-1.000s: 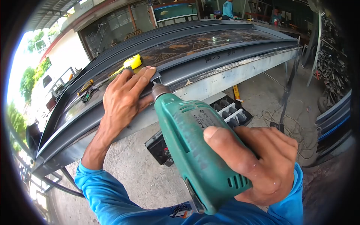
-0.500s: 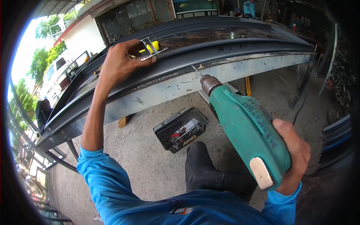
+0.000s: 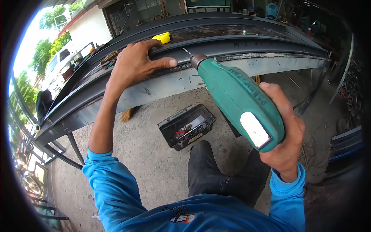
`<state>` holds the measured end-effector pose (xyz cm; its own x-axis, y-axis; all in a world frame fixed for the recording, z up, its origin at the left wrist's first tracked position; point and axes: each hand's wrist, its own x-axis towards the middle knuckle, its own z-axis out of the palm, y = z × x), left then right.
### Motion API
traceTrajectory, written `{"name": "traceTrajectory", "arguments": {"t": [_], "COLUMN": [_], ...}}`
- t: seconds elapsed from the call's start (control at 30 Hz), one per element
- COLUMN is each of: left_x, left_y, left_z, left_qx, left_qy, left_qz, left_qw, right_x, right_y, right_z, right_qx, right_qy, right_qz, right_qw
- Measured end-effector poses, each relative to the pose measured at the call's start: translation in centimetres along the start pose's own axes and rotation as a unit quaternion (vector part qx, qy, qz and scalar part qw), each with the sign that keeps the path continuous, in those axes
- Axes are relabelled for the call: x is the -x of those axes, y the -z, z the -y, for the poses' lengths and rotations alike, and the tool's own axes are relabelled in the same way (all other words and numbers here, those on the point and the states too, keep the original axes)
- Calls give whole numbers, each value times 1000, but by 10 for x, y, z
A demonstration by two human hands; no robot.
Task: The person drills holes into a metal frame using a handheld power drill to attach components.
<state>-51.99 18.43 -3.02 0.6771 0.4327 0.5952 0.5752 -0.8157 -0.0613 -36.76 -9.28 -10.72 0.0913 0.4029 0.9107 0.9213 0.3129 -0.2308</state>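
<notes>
My right hand [image 3: 284, 127] is wrapped round the rear handle of a green power drill [image 3: 239, 94]. Its chuck holds a thin drill bit [image 3: 186, 51], which points up and away, overlapping the dark metal frame [image 3: 216, 48] in this view. To the left of the bit, my left hand [image 3: 137, 60] lies spread over the frame's near edge. The thumb stretches toward the chuck across the front face, while the fingers reach over the top and are partly hidden. Just beyond those fingertips sits a yellow tape measure [image 3: 162, 37].
The frame rests on a pale steel beam [image 3: 162, 87] with dark legs. Below, a black toolbox [image 3: 186, 127] with several tools stands on the concrete floor by my leg. Hand tools [image 3: 109, 58] lie left of my left hand. A person in blue [image 3: 272, 10] is at the back.
My left hand has let go of the small metal profile piece, now out of sight, and come down onto the frame. The drill has moved left and away from me, toward my left hand.
</notes>
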Motion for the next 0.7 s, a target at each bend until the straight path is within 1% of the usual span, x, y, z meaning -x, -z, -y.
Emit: {"name": "traceTrajectory", "arguments": {"t": [0.03, 0.1, 0.13, 0.23, 0.3, 0.33, 0.4, 0.47, 0.53, 0.6, 0.7], "left_x": [1, 0, -1, 0, 2, 2, 0, 0, 1, 1, 2], "left_y": [-5, -12, -13, -17, -23, -22, -17, -16, -18, -22, -23], "left_z": [-5, -11, -10, -7, -3, -4, -8, -10, -9, -7, -8], "left_qx": [2, -45, -42, -55, -74, -75, -63, -63, -62, -77, -81], "left_qy": [2, 44, 43, 26, -29, -30, 30, 32, 35, 14, 21], "left_qz": [2, -29, -31, -40, -114, -113, -47, -45, -41, -81, -79], "left_qw": [1000, 998, 998, 997, 990, 990, 996, 997, 997, 994, 993], "right_x": [-1, -1, -2, -2, -3, -3, -3, -2, 0, 0, -1], "right_y": [-2, -4, -4, -6, -6, -6, -7, -5, -1, -3, -4], "right_z": [0, -1, -2, -2, -3, -4, -4, -3, -1, 1, 2], "right_qx": [2, 3, 4, 9, 11, 16, 19, 21, 0, 13, 23], "right_qy": [4, 2, 2, 18, 23, 31, 35, 36, 0, 4, 7], "right_qz": [3, 8, 10, -4, -5, -7, -7, -7, 42, 38, 30], "right_qw": [1000, 1000, 1000, 1000, 1000, 999, 999, 999, 999, 999, 999]}}
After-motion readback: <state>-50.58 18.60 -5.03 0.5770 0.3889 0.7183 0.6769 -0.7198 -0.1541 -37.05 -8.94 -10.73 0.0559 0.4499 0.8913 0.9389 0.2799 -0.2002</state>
